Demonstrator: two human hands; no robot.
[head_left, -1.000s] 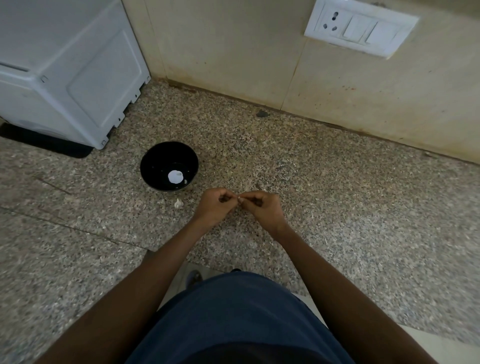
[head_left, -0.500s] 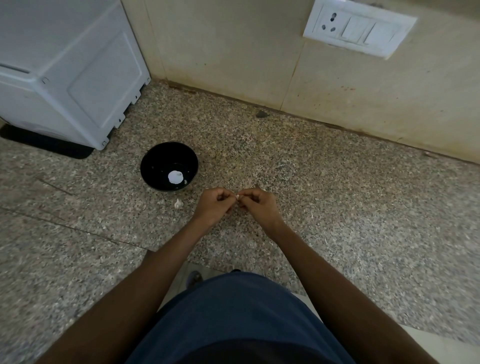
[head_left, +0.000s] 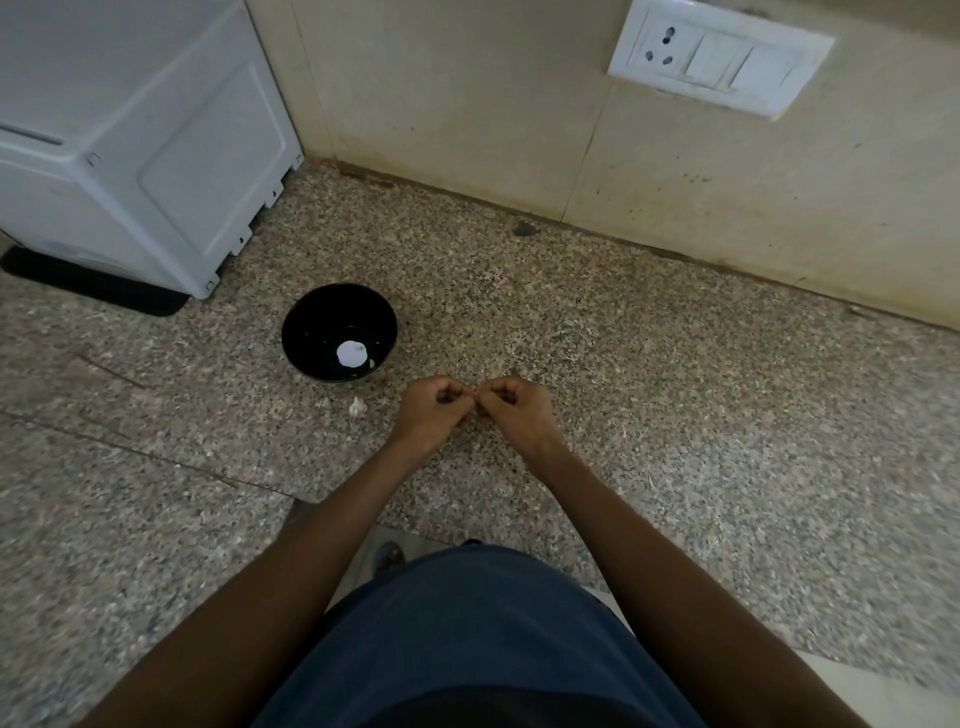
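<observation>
My left hand and my right hand meet fingertip to fingertip above the speckled granite counter. Both have curled fingers and pinch one tiny pale thing between them; it is almost wholly hidden, so I cannot tell what it is. Left of my hands stands a black bowl with a white peeled piece at its bottom. A small garlic clove lies on the counter just in front of the bowl, with a paler scrap beside it.
A white appliance on a black mat fills the back left corner. The beige tiled wall runs along the back, with a white socket and switch plate at upper right. The counter's front edge is near my blue-clad body.
My hands stay together in the same spot, with only slight finger movement on the small thing between them. Bowl and clove have not moved.
</observation>
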